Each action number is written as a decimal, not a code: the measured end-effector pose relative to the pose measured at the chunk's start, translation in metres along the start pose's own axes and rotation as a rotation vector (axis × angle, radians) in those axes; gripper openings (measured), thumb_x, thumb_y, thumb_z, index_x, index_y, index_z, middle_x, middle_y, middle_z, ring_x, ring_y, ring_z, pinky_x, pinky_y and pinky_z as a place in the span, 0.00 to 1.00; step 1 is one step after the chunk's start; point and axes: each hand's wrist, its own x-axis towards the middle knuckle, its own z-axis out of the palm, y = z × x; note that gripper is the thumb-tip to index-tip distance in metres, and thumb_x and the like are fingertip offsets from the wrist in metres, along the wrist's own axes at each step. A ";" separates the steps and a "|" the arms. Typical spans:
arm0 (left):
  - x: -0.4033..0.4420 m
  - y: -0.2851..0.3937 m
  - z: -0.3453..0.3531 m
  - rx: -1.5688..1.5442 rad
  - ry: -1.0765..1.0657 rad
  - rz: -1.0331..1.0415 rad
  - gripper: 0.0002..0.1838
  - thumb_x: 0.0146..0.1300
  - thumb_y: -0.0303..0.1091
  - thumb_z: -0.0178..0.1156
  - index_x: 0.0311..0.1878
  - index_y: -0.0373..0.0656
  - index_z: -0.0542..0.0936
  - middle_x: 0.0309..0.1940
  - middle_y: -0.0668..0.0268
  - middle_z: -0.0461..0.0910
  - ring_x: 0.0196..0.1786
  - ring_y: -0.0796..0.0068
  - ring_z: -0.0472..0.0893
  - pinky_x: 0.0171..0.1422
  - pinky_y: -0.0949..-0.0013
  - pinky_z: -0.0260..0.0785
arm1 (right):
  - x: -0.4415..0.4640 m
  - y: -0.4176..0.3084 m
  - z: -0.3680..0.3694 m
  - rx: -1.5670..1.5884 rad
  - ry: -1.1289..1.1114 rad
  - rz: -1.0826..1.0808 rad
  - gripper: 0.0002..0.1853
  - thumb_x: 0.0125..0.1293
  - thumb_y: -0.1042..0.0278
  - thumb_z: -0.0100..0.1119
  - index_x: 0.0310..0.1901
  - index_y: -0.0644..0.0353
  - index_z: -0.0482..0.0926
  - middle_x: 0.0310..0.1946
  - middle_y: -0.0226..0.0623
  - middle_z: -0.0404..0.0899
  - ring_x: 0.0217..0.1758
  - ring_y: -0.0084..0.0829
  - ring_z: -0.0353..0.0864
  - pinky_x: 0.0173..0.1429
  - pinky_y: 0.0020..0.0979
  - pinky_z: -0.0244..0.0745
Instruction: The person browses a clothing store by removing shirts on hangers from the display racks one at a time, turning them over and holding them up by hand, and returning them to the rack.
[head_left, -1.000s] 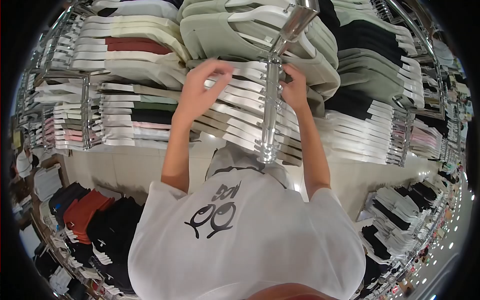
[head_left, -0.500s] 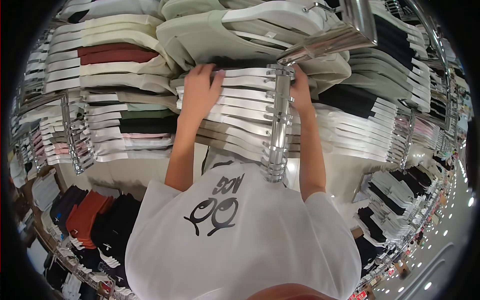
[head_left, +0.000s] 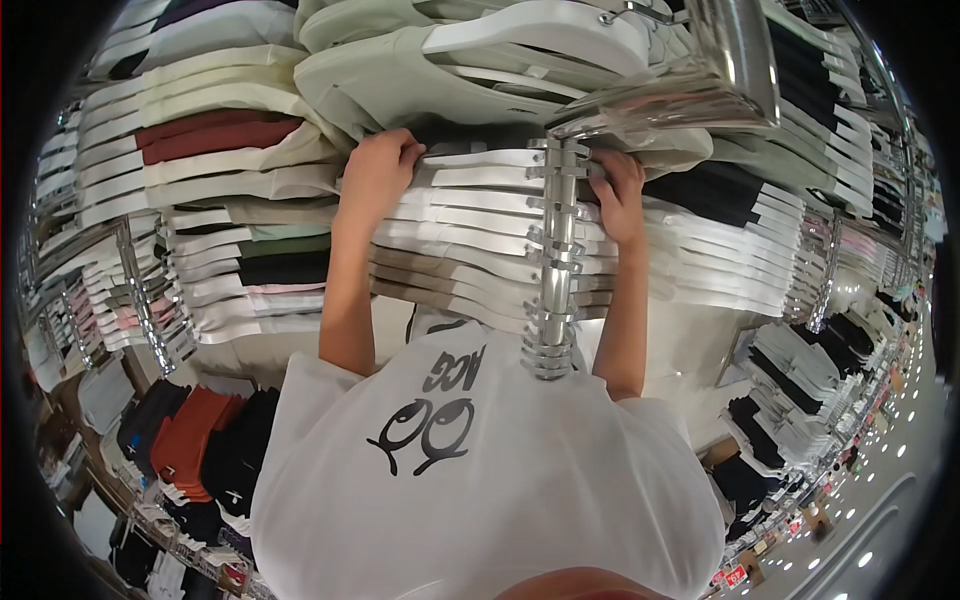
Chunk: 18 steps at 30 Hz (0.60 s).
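Note:
My left hand (head_left: 380, 178) is closed, its fingertips pinched at the left shoulder end of a dark garment (head_left: 478, 132) behind a row of white hangers (head_left: 470, 198). On the other side of the chrome rail, my right hand (head_left: 620, 192) has its fingers curled in at the right end of the same row. What its fingertips grip is partly hidden. Several white and grey-brown garments (head_left: 425, 272) hang on the near part of this rail (head_left: 558, 260). Just beyond my hands hangs a pale sage-green top (head_left: 370, 85) on a white hanger (head_left: 540, 38).
A chrome bracket (head_left: 690, 95) juts out above the right hand. Stacked rows of hung clothes flank both sides, including dark red garments (head_left: 215, 138) on the left and black ones (head_left: 705, 192) on the right. Orange clothing (head_left: 195, 440) hangs low at left.
My left hand has gone from spread fingers over the hanger ends to a pinch. The right hand's fingers have come forward into view and curled. The view has shifted slightly.

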 end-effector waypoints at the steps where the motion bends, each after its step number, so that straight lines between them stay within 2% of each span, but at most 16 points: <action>1: 0.001 -0.001 0.002 -0.048 -0.009 0.012 0.10 0.72 0.34 0.65 0.43 0.34 0.85 0.35 0.47 0.85 0.38 0.42 0.83 0.47 0.53 0.74 | -0.003 0.003 0.001 -0.024 -0.001 0.027 0.14 0.70 0.58 0.60 0.47 0.57 0.88 0.48 0.40 0.87 0.57 0.47 0.79 0.72 0.47 0.62; 2: 0.002 -0.001 0.004 -0.095 -0.018 0.024 0.11 0.72 0.34 0.65 0.43 0.33 0.84 0.35 0.47 0.85 0.39 0.43 0.83 0.47 0.53 0.74 | -0.006 0.007 0.002 -0.026 0.004 0.030 0.14 0.70 0.58 0.60 0.47 0.57 0.88 0.48 0.40 0.87 0.57 0.47 0.79 0.72 0.47 0.62; 4: 0.004 0.000 0.012 -0.120 0.009 0.039 0.11 0.73 0.35 0.64 0.43 0.33 0.84 0.35 0.47 0.85 0.38 0.44 0.82 0.46 0.53 0.74 | -0.007 0.011 0.004 -0.100 -0.039 0.172 0.18 0.78 0.52 0.57 0.44 0.59 0.87 0.45 0.44 0.86 0.55 0.49 0.80 0.69 0.48 0.64; 7: 0.015 0.012 0.018 -0.173 0.053 0.055 0.12 0.74 0.36 0.64 0.43 0.34 0.84 0.34 0.48 0.85 0.39 0.43 0.83 0.47 0.52 0.74 | -0.006 0.016 0.003 -0.103 -0.052 0.237 0.20 0.80 0.53 0.56 0.41 0.62 0.86 0.42 0.47 0.86 0.52 0.52 0.80 0.65 0.50 0.67; 12: 0.026 0.039 0.015 -0.287 -0.004 0.033 0.13 0.75 0.37 0.63 0.43 0.35 0.85 0.33 0.48 0.85 0.39 0.40 0.83 0.47 0.50 0.75 | -0.012 0.024 0.008 0.040 0.073 0.168 0.18 0.79 0.56 0.58 0.40 0.65 0.86 0.39 0.49 0.85 0.47 0.55 0.80 0.57 0.49 0.72; 15: 0.026 0.035 0.016 -0.207 -0.010 0.118 0.17 0.78 0.41 0.60 0.43 0.35 0.85 0.33 0.48 0.85 0.39 0.39 0.83 0.48 0.48 0.75 | -0.016 0.017 0.007 0.100 0.088 0.130 0.17 0.78 0.58 0.60 0.39 0.66 0.85 0.37 0.51 0.84 0.45 0.56 0.80 0.52 0.49 0.74; 17: 0.025 0.018 0.023 0.010 0.040 0.121 0.20 0.80 0.46 0.57 0.41 0.36 0.85 0.35 0.46 0.86 0.41 0.38 0.83 0.49 0.46 0.75 | -0.016 0.016 0.006 0.093 0.085 0.111 0.16 0.78 0.60 0.60 0.39 0.67 0.85 0.35 0.51 0.84 0.43 0.56 0.80 0.50 0.49 0.74; 18: 0.026 0.016 0.023 0.014 0.039 0.126 0.20 0.80 0.46 0.57 0.41 0.36 0.85 0.35 0.46 0.86 0.41 0.38 0.83 0.49 0.46 0.75 | -0.014 0.015 0.006 0.074 0.014 0.115 0.17 0.77 0.59 0.61 0.38 0.67 0.84 0.34 0.51 0.83 0.43 0.56 0.80 0.50 0.50 0.74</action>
